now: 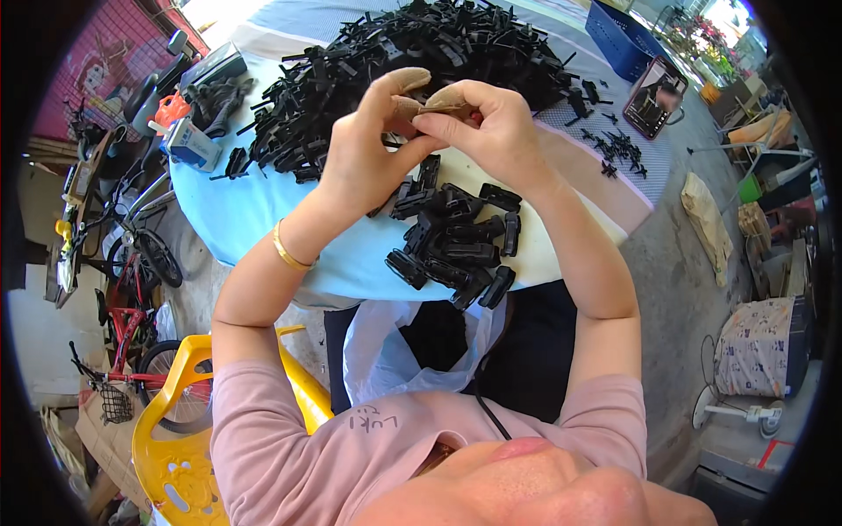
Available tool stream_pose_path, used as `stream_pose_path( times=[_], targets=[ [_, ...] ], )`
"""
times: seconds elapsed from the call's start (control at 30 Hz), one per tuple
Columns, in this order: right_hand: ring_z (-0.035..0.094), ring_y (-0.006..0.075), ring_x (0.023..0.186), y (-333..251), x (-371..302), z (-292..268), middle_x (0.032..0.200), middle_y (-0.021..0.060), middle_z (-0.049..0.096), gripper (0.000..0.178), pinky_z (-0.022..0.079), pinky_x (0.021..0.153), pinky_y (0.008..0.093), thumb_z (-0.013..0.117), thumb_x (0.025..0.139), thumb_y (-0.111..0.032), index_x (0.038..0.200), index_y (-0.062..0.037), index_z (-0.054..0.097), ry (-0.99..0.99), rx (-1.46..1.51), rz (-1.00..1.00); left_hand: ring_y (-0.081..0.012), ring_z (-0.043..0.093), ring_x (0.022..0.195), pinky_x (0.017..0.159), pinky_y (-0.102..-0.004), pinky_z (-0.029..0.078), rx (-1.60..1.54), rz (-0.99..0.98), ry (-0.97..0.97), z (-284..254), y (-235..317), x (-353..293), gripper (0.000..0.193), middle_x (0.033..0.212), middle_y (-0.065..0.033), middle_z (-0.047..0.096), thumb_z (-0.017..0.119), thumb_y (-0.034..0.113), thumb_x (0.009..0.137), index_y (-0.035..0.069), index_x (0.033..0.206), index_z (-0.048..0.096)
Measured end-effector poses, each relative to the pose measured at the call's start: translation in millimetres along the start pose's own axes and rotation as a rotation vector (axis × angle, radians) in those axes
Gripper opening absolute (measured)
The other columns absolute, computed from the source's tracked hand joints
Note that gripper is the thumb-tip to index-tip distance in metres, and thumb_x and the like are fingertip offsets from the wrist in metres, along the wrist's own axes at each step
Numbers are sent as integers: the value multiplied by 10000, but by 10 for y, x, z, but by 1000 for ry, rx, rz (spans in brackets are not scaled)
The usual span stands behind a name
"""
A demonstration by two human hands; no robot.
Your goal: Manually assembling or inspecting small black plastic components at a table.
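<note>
Above the table, my left hand (368, 145) and my right hand (491, 127) meet at the fingertips. My right thumb and index finger are pinched together, and the left fingers curl in against them. Beige coverings wrap several of my fingertips. Whatever lies between the fingers is hidden or too small to make out. Just beyond the hands rises a large heap of black plastic pieces (474, 39). Below them, on my side of the table, sits a smaller pile of chunky black plastic parts (460, 232).
The round table wears a light blue and cream cloth (219, 210). Small black pieces (618, 151) lie at right, near a phone (653, 96) and a blue basket (624, 39). A small carton (191, 145) stands left. A white plastic bag (373, 351) hangs at my lap, beside a yellow chair (180, 386).
</note>
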State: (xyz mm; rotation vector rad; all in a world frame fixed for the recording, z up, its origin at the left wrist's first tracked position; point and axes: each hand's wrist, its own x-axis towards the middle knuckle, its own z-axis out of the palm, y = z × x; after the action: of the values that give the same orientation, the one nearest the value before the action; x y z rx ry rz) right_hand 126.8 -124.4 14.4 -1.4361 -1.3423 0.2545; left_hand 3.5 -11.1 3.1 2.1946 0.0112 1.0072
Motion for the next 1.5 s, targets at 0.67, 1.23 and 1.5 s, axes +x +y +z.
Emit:
stream_pose_path(
  times=[0.67, 1.23, 1.5],
  targets=[
    [520, 45, 680, 135, 35, -143, 768, 0, 576, 168, 415, 602, 164, 575, 847, -84, 996, -6, 577, -27, 312, 44, -181, 624, 837, 797, -294, 513, -954, -452, -160, -123, -171, 115, 115, 890, -116, 589, 574, -15, 804, -21, 897, 507],
    [435, 18, 584, 34, -19, 69, 647, -29, 519, 173, 328, 508, 157, 523, 891, -166, 879, -8, 591, -5, 113, 95, -90, 598, 768, 663, -205, 495, -575, -209, 10, -68, -82, 10, 208, 865, -45, 611, 638, 39, 789, -26, 976, 576],
    [412, 12, 568, 27, 37, 0, 645, -32, 510, 186, 308, 489, 152, 534, 885, -176, 892, -2, 601, -93, 119, 271, -67, 565, 680, 596, -199, 482, 0, 159, 116, -70, -61, 26, 177, 772, -36, 597, 682, 27, 723, 4, 884, 612]
  ],
)
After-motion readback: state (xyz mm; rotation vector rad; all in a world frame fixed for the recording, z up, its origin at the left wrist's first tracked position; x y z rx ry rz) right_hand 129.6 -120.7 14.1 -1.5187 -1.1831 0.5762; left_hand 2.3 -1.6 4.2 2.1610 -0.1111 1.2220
